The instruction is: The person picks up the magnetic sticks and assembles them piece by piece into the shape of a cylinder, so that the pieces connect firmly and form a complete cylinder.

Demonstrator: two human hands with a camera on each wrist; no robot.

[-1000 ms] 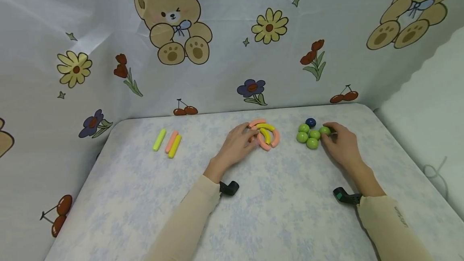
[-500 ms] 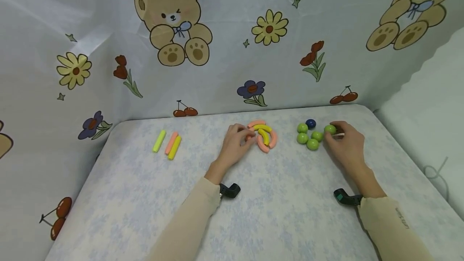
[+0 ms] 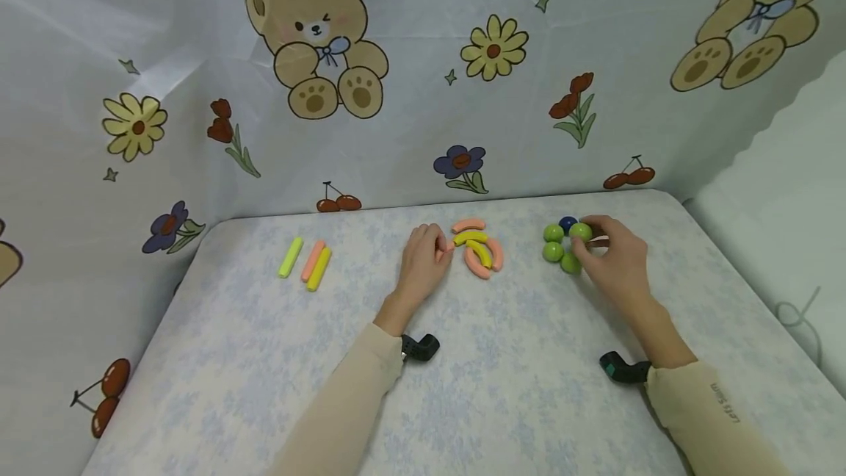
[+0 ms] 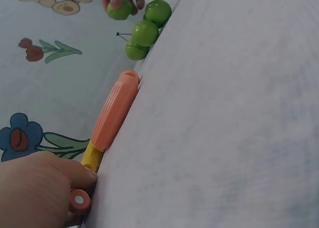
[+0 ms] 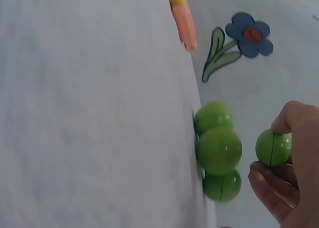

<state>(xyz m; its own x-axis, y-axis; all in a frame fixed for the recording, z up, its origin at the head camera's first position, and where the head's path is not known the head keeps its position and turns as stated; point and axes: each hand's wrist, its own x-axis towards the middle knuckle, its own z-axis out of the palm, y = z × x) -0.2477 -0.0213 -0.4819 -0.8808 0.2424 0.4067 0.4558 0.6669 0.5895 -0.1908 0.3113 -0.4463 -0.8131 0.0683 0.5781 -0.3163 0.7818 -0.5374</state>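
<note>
My left hand (image 3: 423,259) pinches a short pink rod (image 4: 79,200), its round end with a pale centre showing by the thumb. Right beside those fingertips lie curved pink rods (image 3: 476,263) and curved yellow rods (image 3: 471,238) in a loose ring. On the right, my right hand (image 3: 617,259) holds a glossy green ball (image 5: 273,148) between thumb and fingers, raised above the other green balls (image 5: 218,149). A dark blue ball (image 3: 568,224) sits behind the held one, partly covered by it. Part of the green cluster is hidden by the right hand.
Three straight sticks lie on the left of the table (image 3: 231,358): a lime one (image 3: 291,257), a pink one (image 3: 313,261) and a yellow one (image 3: 319,269). A cloth (image 3: 410,79) printed with bears hangs behind the table's back edge.
My right hand has lifted its green ball and carried it left, over the cluster. My left hand has shifted slightly left, drawing its pink rod away from the ring.
</note>
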